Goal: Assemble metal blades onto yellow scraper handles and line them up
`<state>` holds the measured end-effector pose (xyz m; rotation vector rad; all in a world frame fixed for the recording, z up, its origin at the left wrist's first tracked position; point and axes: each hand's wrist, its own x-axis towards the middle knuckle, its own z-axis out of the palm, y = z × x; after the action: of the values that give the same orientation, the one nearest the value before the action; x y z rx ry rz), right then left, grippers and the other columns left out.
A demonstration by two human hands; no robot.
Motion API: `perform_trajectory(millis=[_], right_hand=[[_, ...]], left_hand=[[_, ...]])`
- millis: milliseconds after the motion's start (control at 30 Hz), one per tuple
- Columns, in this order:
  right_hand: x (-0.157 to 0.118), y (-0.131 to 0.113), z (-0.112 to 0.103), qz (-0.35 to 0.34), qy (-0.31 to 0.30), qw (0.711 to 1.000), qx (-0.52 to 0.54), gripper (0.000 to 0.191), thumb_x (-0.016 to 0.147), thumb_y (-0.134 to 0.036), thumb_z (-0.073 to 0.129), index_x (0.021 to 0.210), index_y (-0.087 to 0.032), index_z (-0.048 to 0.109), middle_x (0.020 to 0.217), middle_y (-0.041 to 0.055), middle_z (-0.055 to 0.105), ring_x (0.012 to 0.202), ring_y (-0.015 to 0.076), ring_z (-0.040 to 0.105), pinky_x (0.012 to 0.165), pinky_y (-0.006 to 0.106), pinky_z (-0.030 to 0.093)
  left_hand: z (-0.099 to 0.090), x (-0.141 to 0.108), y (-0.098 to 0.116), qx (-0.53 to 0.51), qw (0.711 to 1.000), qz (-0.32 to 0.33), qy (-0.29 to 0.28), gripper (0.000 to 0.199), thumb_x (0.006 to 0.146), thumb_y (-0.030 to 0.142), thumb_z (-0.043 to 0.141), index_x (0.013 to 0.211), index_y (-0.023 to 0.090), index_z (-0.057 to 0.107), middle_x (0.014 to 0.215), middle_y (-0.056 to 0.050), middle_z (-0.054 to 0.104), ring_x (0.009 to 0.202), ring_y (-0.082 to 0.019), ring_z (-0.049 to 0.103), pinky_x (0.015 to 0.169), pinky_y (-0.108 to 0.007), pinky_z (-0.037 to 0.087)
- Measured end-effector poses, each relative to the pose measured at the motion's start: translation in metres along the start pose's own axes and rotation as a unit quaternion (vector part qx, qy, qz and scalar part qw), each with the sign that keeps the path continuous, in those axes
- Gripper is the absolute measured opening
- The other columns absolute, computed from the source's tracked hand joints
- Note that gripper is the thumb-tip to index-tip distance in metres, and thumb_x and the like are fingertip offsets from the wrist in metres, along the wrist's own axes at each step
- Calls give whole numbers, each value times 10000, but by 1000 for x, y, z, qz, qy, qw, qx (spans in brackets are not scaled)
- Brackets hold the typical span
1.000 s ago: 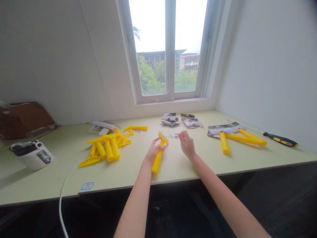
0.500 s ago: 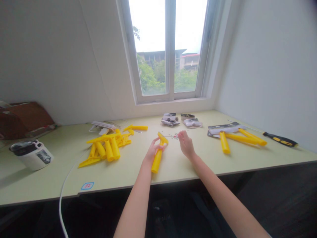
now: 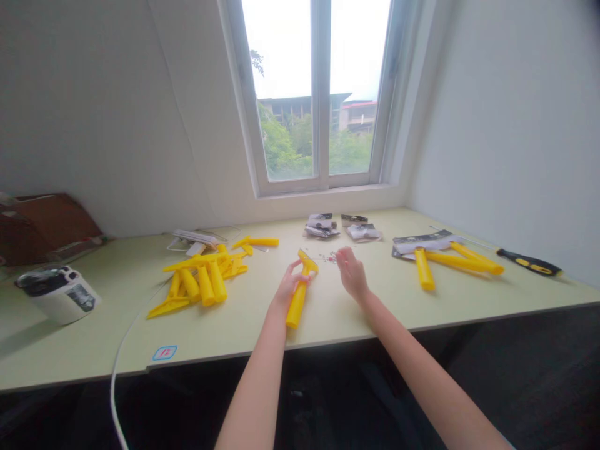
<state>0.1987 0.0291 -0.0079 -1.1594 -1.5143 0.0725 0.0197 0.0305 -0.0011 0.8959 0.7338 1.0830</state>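
My left hand [image 3: 287, 287] is closed around a yellow plastic scraper [image 3: 295, 307], just below its wide head. The scraper's tube handle points toward the table's front edge. In my right hand [image 3: 354, 276] the fingers are pinched on a thin screwdriver [image 3: 320, 259]. Its slim shaft runs left, level with the table, and its tip meets the scraper's head. A bit of red shows near my fingers; the rest of the handle is hidden by them. Small dark screws [image 3: 333, 254] lie scattered behind the shaft, partly covered by my right hand.
Left of my hands is a pile of yellow scraper parts [image 3: 206, 284]. Packets [image 3: 321, 226] lie below the window. At right are yellow scrapers [image 3: 425, 270] on packaging and a black-yellow screwdriver [image 3: 529, 262]. A white mug [image 3: 63, 303] and a white cable [image 3: 114, 381] are at left.
Both hands keep their grips and places. My right fingers have shifted only slightly on the screwdriver, and its tip stays at the scraper's head.
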Motion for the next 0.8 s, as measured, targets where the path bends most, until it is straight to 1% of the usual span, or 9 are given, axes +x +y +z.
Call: perform_trajectory(millis=[67,200,300,400,500,567,633,700,800], right_hand=[[0,2,1,-17,-3,1000,4,155,873,-336,339,858,-214,433,700,-4,534,555,127,501,544,250,403],[0,1,1,-42,28,999,3,127,859,-323,378,845,-210,435,776,22,544,682,146,540,641,273,435],[1,-2,-1,-17,31,999,12,161,844,-365,434,812,-207,444,701,3,557,586,125,530,560,236,416],[1,-4,-2,3,13,1000,5,201,854,-386,413,773,-205,446,593,-24,530,473,107,476,483,219,368],[1,-3,-1,-3,-6,1000,-6,184,864,-364,377,799,-205,445,632,-11,544,520,120,513,506,226,385],[1,-2,-1,-17,-11,1000,3,145,850,-343,395,830,-206,439,713,11,562,599,135,549,539,235,413],[2,-2,0,-31,-13,999,16,127,836,-331,419,832,-206,438,743,23,568,640,143,562,558,243,432],[2,-2,0,-30,-11,999,30,137,833,-341,433,822,-205,446,731,26,581,638,145,569,548,242,436],[3,-3,0,-3,-6,999,54,176,833,-378,443,835,-203,456,701,28,609,602,145,578,495,225,421]], left_hand=[[0,0,0,2,1000,2,0,691,562,24,535,1208,194,361,752,-11,614,529,-82,529,536,-198,385],[0,0,-1,10,1000,3,-1,690,565,28,530,1211,193,352,724,-4,606,523,-81,523,539,-197,387],[-3,2,-2,16,1000,-1,2,699,561,32,535,1214,196,349,703,2,596,518,-82,516,534,-193,383],[-7,6,-5,17,1000,-3,-6,684,570,51,558,1208,217,373,718,3,590,525,-80,517,532,-191,384],[-11,9,-8,16,1000,1,-12,684,579,62,567,1213,230,376,726,0,589,540,-85,525,524,-186,378],[-12,10,-9,19,1000,4,-12,684,581,60,563,1216,228,372,722,-2,589,544,-89,528,520,-184,375],[-11,9,-8,20,1000,6,-10,681,580,59,561,1213,226,375,722,-1,588,541,-90,528,517,-184,373],[-10,8,-7,18,1000,5,-8,679,578,58,563,1209,228,378,727,0,587,535,-87,525,520,-184,374],[-9,6,-6,15,1000,1,-11,683,581,54,556,1213,229,367,732,-1,590,523,-82,517,523,-180,373]])
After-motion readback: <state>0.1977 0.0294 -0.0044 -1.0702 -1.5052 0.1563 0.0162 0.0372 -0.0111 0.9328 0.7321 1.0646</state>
